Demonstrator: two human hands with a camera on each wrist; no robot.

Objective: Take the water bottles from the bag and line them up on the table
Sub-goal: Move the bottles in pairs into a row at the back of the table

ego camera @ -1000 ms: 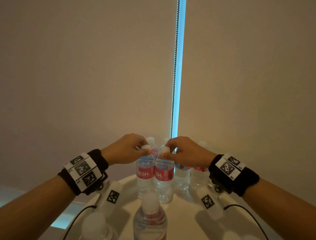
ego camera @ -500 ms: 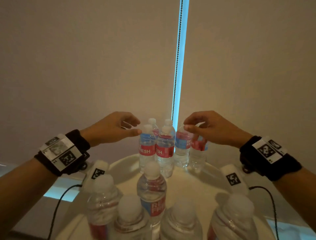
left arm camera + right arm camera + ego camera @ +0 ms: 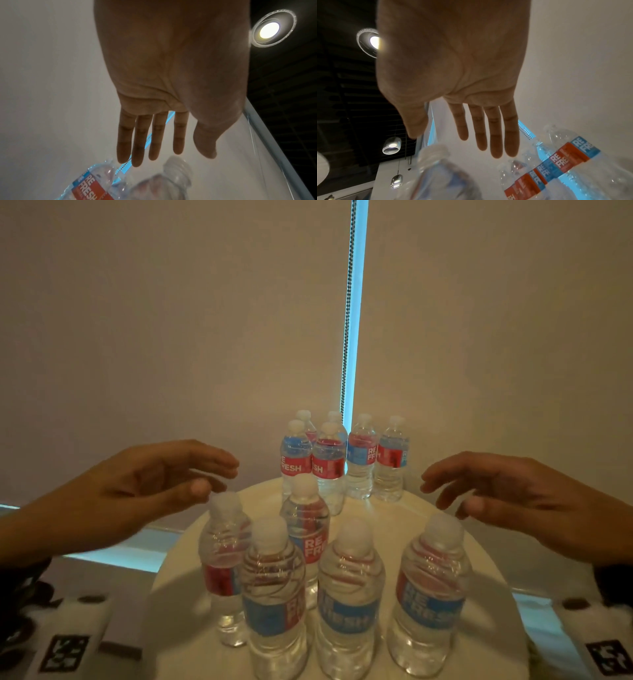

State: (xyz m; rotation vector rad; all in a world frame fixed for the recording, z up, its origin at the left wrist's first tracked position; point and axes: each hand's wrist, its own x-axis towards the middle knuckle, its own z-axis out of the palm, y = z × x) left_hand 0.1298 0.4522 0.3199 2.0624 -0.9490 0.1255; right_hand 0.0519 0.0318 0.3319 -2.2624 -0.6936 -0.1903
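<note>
Several clear water bottles with red and blue labels stand upright on a round white table (image 3: 387,515). A far group (image 3: 359,460) stands at the back edge, a single bottle (image 3: 305,529) in the middle, and a near row (image 3: 346,594) in front. My left hand (image 3: 209,474) hovers open just above the cap of the leftmost near bottle (image 3: 224,546), holding nothing. My right hand (image 3: 445,491) hovers open above the rightmost near bottle (image 3: 431,587), also empty. Both wrist views show straight fingers (image 3: 137,142) (image 3: 494,135) over bottle tops. No bag is in view.
A pale roller blind fills the background, with a bright blue gap and a bead chain (image 3: 347,320) hanging behind the far bottles. A ledge runs along the wall below the blind. Ceiling lamps (image 3: 269,29) show in the wrist views.
Both hands let go of the far bottles' caps, opened, and drew back and apart toward me. The view tilted down, bringing the near row of bottles into sight.
</note>
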